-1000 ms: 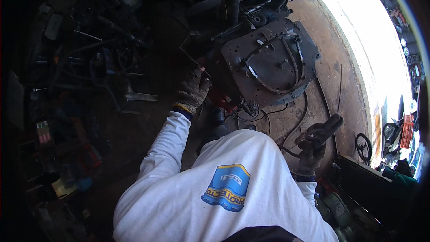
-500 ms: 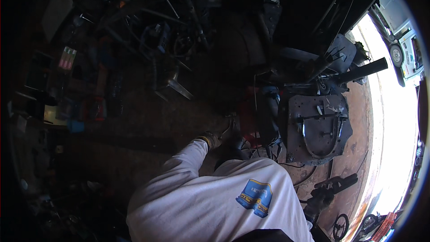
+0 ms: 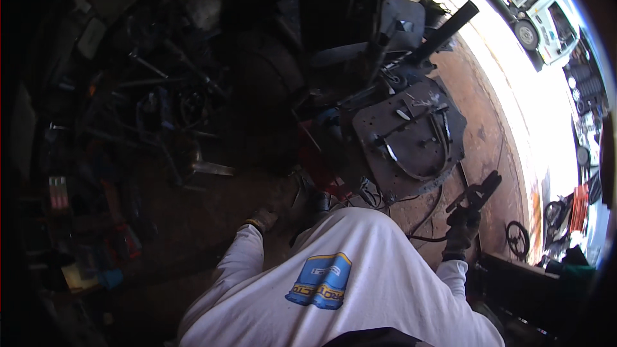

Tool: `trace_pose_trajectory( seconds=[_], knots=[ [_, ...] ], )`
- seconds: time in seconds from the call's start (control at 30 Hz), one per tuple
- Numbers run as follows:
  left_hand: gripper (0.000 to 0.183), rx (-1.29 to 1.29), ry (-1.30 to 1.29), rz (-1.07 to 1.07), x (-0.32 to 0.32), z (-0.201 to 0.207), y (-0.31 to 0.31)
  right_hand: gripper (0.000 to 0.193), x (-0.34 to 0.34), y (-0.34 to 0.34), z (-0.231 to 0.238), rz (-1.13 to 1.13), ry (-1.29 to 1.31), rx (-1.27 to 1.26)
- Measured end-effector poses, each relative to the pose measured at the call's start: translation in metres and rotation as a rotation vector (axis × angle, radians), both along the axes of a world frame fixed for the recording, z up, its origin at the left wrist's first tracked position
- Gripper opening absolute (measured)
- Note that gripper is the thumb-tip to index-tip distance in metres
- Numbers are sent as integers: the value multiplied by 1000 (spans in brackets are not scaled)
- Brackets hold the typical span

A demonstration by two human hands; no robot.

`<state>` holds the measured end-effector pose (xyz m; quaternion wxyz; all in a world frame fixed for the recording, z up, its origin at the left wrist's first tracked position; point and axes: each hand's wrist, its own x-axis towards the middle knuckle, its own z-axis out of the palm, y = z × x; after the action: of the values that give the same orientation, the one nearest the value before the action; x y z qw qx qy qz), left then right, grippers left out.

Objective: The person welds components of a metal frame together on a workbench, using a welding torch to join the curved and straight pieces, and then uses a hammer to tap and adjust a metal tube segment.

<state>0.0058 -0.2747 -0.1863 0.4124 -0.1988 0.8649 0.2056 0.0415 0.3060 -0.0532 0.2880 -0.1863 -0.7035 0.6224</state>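
My right hand (image 3: 461, 231), in a dark glove, is closed round a dark clamp-like tool (image 3: 477, 194) that looks like a welding electrode holder. A black cable (image 3: 425, 239) runs to that hand. Left of it lies a flat dark metal plate (image 3: 379, 122) with drilled holes, bearing a U-shaped metal band (image 3: 418, 170). My left hand (image 3: 262, 218), in a glove with a yellowish cuff, is low over the brown floor in shadow. Its fingers are too dark to read. A thin bent metal piece (image 3: 298, 190) is just beyond it, seemingly apart from the hand.
A red machine or case (image 3: 321, 164) stands left of the plate. Behind the plate a thick dark tube (image 3: 450, 31) juts up rightward. Scrap metal and frames (image 3: 173, 96) crowd the dark left side. A steering wheel (image 3: 517, 241) lies at right; a truck (image 3: 543, 26) is outside.
The view has turned, so the surroundings appear shifted left and tilted. My left hand has come away from the bent metal piece. My right hand with the tool shows higher and more fully.
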Motion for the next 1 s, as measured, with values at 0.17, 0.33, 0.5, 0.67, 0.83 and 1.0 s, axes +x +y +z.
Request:
trace_pose_trajectory(
  seconds=[0.17, 0.33, 0.5, 0.67, 0.83, 1.0],
  knots=[
    [55, -85, -18, -130, -12, -20, 7, 36, 22, 24, -11, -100, 0, -76],
    [50, -47, -11, -73, -32, -29, 25, 24, 25, 47, -2, -181, -19, -88],
    [53, -112, 35, -2, -38, -9, 67, 39, 11, 114, -11, -93, -13, -121],
    [52, -163, -28, 225, -10, -43, 95, 34, -79, 216, 6, 30, 42, -84],
    [50, -140, -51, 75, 9, -5, 190, 32, -219, 284, 73, 262, 144, -8],
    [46, -59, 124, 161, 35, 38, 252, 25, -329, 263, 51, 477, 100, -225]
  ],
)
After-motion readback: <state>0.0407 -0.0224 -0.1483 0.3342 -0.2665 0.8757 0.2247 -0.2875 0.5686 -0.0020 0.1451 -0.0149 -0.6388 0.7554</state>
